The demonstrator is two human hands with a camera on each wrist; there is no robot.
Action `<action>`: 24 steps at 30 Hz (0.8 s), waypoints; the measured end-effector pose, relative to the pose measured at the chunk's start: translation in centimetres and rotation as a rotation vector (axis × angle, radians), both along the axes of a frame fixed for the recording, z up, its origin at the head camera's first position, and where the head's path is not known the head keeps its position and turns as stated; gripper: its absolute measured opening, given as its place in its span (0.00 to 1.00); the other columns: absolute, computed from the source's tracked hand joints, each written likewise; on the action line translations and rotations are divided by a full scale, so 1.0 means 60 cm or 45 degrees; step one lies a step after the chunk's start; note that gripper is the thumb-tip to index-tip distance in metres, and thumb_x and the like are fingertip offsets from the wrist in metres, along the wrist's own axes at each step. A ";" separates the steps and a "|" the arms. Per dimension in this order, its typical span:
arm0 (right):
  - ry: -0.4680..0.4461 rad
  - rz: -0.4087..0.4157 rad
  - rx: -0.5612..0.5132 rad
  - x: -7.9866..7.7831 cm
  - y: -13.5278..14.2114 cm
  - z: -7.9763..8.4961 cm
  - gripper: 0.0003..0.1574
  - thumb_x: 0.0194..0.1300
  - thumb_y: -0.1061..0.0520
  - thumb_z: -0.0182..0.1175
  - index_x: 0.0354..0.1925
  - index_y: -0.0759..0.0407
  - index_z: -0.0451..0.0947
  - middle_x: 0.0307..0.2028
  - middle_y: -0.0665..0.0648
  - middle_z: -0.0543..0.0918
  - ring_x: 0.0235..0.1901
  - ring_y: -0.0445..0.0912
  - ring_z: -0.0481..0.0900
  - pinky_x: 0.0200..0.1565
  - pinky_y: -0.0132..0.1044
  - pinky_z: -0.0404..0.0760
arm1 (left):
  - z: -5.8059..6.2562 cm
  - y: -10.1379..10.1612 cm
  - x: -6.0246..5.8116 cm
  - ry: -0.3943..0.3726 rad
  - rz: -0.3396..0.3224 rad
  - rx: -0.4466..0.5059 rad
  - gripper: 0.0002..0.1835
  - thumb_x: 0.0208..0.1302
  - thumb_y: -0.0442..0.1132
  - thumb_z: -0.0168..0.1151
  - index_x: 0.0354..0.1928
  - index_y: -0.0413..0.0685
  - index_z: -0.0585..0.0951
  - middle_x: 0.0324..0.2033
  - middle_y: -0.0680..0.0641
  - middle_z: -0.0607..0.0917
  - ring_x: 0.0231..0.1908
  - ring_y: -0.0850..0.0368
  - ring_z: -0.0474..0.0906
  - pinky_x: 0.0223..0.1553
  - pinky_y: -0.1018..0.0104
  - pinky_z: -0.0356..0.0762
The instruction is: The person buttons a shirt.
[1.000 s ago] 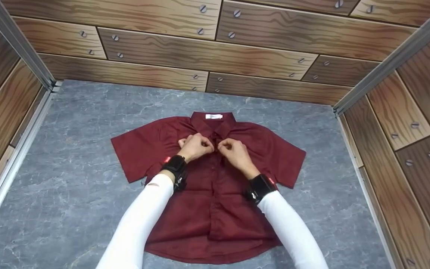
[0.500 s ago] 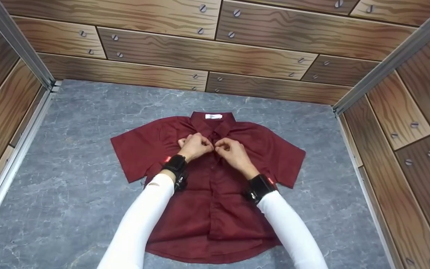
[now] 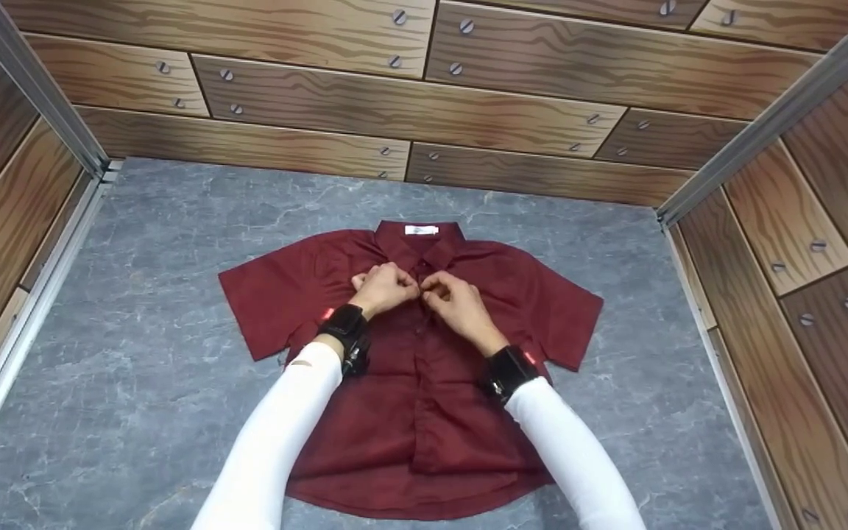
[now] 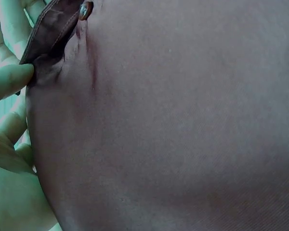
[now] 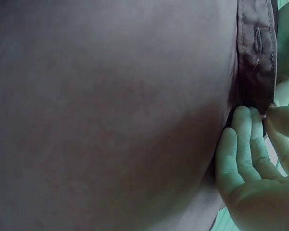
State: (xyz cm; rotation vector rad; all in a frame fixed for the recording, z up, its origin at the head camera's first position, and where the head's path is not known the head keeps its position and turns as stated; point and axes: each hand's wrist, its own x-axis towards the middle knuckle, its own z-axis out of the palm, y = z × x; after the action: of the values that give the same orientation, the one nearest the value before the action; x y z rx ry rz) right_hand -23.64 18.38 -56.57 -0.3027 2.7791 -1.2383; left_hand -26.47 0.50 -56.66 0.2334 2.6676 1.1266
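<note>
A dark red short-sleeved button-up shirt [image 3: 365, 434] lies front up, its collar [image 3: 439, 254] at the far side. Just below the collar my left hand [image 3: 386, 287] pinches the front edge between thumb and fingers. In the left wrist view a small round button [image 4: 85, 10] shows on the cloth near that hand. My right hand [image 3: 459, 303] is right beside it, thumb and forefinger pinching the button placket [image 5: 256, 72]. A stitched buttonhole [image 5: 258, 41] appears on the placket, above the right fingertips. Several other right fingers lie along the cloth behind it.
The grey marbled surface [image 3: 137, 368] surrounds the shirt. Wood-patterned panels [image 3: 306, 88] stand at the back and both sides, with metal rails [image 3: 777, 110] at the corners. A white label [image 3: 421, 230] is inside the collar. Black wrist straps [image 3: 511, 372] sit over white sleeves.
My right hand has moved slightly left, bringing its fingertips up to the left hand's. The placket shifted a little left with it. My left hand has barely moved.
</note>
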 end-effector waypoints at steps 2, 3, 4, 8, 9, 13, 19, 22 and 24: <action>0.000 -0.002 0.012 -0.001 -0.001 -0.001 0.08 0.62 0.57 0.63 0.42 0.48 0.81 0.32 0.49 0.85 0.29 0.41 0.80 0.33 0.34 0.77 | 0.002 -0.002 0.000 -0.010 -0.009 0.005 0.06 0.52 0.49 0.64 0.26 0.61 0.88 0.36 0.58 0.85 0.42 0.55 0.78 0.53 0.45 0.55; 0.002 -0.002 0.016 -0.001 -0.001 -0.001 0.09 0.62 0.57 0.63 0.42 0.48 0.80 0.32 0.49 0.85 0.30 0.41 0.81 0.33 0.34 0.77 | 0.003 -0.003 0.001 -0.019 -0.013 0.013 0.07 0.53 0.50 0.63 0.26 0.61 0.88 0.36 0.58 0.85 0.41 0.55 0.78 0.52 0.45 0.55; 0.008 -0.002 0.017 -0.002 -0.001 -0.002 0.09 0.62 0.57 0.63 0.42 0.48 0.80 0.32 0.49 0.85 0.30 0.41 0.81 0.33 0.34 0.77 | 0.003 -0.004 0.001 -0.028 -0.015 0.020 0.08 0.53 0.51 0.63 0.26 0.62 0.87 0.35 0.59 0.85 0.41 0.56 0.78 0.52 0.46 0.55; 0.026 0.008 0.013 -0.002 -0.001 -0.002 0.09 0.62 0.58 0.63 0.42 0.48 0.80 0.33 0.50 0.85 0.31 0.41 0.81 0.34 0.35 0.78 | 0.004 -0.007 0.000 -0.051 -0.035 0.035 0.09 0.52 0.55 0.63 0.25 0.64 0.87 0.31 0.62 0.85 0.39 0.58 0.77 0.50 0.48 0.54; 0.023 0.009 0.014 -0.002 -0.001 -0.001 0.10 0.62 0.58 0.63 0.43 0.48 0.80 0.33 0.50 0.85 0.31 0.42 0.82 0.34 0.35 0.78 | 0.004 -0.007 -0.001 -0.051 -0.039 0.039 0.08 0.52 0.55 0.64 0.25 0.65 0.87 0.31 0.62 0.85 0.39 0.57 0.77 0.50 0.48 0.54; 0.001 -0.023 0.045 -0.003 -0.001 0.005 0.10 0.62 0.56 0.63 0.43 0.51 0.81 0.33 0.50 0.86 0.32 0.42 0.83 0.35 0.35 0.78 | 0.001 -0.009 -0.001 -0.048 -0.048 0.046 0.06 0.52 0.51 0.66 0.28 0.63 0.88 0.35 0.60 0.85 0.41 0.57 0.77 0.51 0.47 0.53; 0.007 -0.092 0.161 -0.009 0.000 0.012 0.06 0.61 0.52 0.64 0.36 0.51 0.84 0.28 0.47 0.86 0.28 0.39 0.80 0.31 0.33 0.75 | 0.002 -0.010 -0.002 -0.063 -0.044 0.054 0.07 0.53 0.48 0.65 0.33 0.60 0.88 0.39 0.57 0.84 0.44 0.57 0.76 0.52 0.47 0.54; 0.001 -0.089 0.183 -0.011 -0.001 0.013 0.05 0.60 0.52 0.64 0.34 0.50 0.85 0.25 0.46 0.85 0.26 0.38 0.79 0.31 0.32 0.74 | 0.003 -0.010 -0.002 -0.066 -0.047 0.066 0.08 0.52 0.47 0.64 0.33 0.60 0.88 0.38 0.58 0.86 0.43 0.56 0.77 0.51 0.47 0.54; -0.001 -0.083 0.185 -0.011 -0.002 0.012 0.04 0.60 0.53 0.64 0.33 0.50 0.85 0.24 0.46 0.85 0.25 0.38 0.79 0.31 0.31 0.73 | 0.003 -0.010 -0.002 -0.067 -0.052 0.068 0.08 0.51 0.46 0.64 0.33 0.59 0.88 0.37 0.58 0.86 0.43 0.56 0.77 0.51 0.47 0.55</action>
State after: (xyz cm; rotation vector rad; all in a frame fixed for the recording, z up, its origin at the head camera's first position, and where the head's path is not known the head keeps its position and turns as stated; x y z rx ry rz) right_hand -24.33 18.26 -55.86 -0.2018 2.8802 -1.0402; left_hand -26.58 -0.07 -56.51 0.2627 2.5778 1.1757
